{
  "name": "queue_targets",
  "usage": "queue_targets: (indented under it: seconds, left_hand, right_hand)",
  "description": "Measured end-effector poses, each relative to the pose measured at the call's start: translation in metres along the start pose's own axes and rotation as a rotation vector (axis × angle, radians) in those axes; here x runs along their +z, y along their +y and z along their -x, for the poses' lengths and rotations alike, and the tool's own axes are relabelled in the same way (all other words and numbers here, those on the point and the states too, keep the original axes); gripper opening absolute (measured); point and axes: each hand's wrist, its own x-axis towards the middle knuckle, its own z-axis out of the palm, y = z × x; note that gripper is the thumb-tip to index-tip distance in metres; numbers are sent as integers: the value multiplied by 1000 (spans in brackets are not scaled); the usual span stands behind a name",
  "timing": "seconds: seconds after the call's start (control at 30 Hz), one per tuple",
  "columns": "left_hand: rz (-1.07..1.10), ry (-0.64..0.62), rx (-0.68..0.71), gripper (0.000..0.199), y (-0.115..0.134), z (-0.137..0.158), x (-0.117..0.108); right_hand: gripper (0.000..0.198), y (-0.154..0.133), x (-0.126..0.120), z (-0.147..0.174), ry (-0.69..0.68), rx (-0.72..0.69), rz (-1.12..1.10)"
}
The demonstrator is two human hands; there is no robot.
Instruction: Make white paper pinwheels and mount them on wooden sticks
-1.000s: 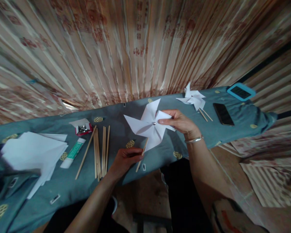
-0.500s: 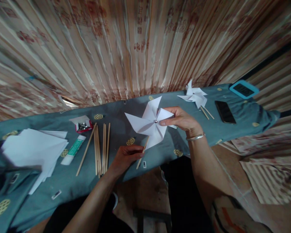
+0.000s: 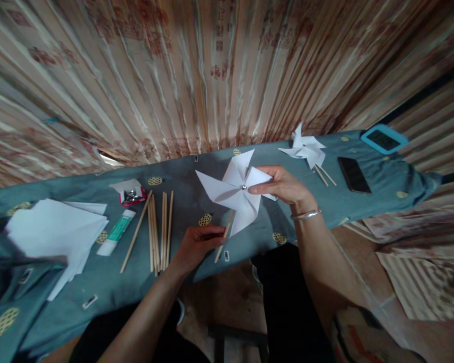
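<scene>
**Your two hands steady a white paper pinwheel [image 3: 232,190] above the tabletop [image 3: 113,282]**

Closest to you, a low dark stool [image 3: 239,334] stands by your black-clad legs [image 3: 283,297]. Your left hand [image 3: 199,247] is at the front edge of the tabletop, its fingers pinching a wooden stick [image 3: 229,223] that slants up behind the pinwheel's vanes. Your right hand [image 3: 282,185], with a silver bracelet [image 3: 305,215] at the wrist, has its fingers gripping a folded vane on the pinwheel's right side; your thumb lies just beside the shiny centre piece [image 3: 244,187].

Off to your left, loose white sheets [image 3: 56,227] lie in an uneven pile. Next comes a white and green glue tube [image 3: 116,233], then one slanting loose stick [image 3: 136,232] and a row of upright-pointing sticks [image 3: 156,237] laid flat near your left forearm. Just beyond the glue tube sits a red box [image 3: 136,200], its flap up and small metal pieces inside.

Farther out on your right, more white pinwheel paper [image 3: 305,151] rests with two stick ends showing, near a dark phone [image 3: 353,175]. A blue-framed device [image 3: 385,139] lies past the phone. Patterned curtains [image 3: 212,96] hang behind everything.
</scene>
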Motion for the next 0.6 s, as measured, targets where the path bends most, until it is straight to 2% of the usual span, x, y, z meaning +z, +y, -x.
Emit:
queue_targets:
  seconds: [0.37,0.6]
  left_hand:
    - [67,46,57,26,1,0,3]
    - [143,71,63,29,-4,-2,2]
  right_hand:
    - [39,6,15,-3,81,-40,-60]
    - [38,9,28,-6,141,-32,-134]
